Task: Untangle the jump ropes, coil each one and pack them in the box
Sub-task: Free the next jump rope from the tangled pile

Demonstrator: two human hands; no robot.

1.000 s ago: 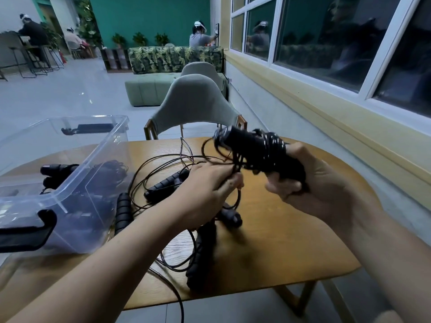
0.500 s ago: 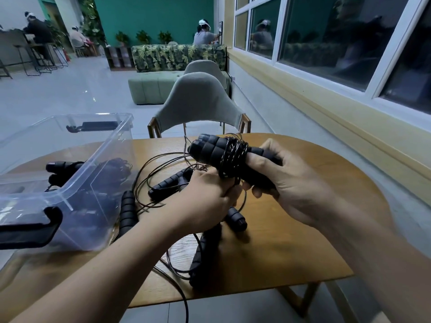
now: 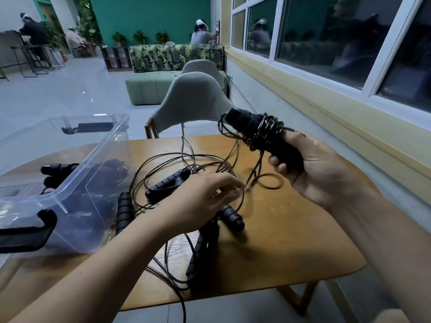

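Right hand (image 3: pixel 319 171) lifted rightward, gripping wound handles (image 3: pixel 256 131) | left hand (image 3: pixel 205 199) pinching loose cord (image 3: pixel 256 167)

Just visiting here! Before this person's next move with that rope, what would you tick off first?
1. Right hand grips the handles with cord wound round them: ok.
2. Left hand pinches the loose cord: ok.
3. Loose cord runs free of the pile on the table: cannot tell, cords cross.
4. Box open, with room: ok.
5. Nothing hanging off the table: not ok, a stray cord dangles over the near edge.
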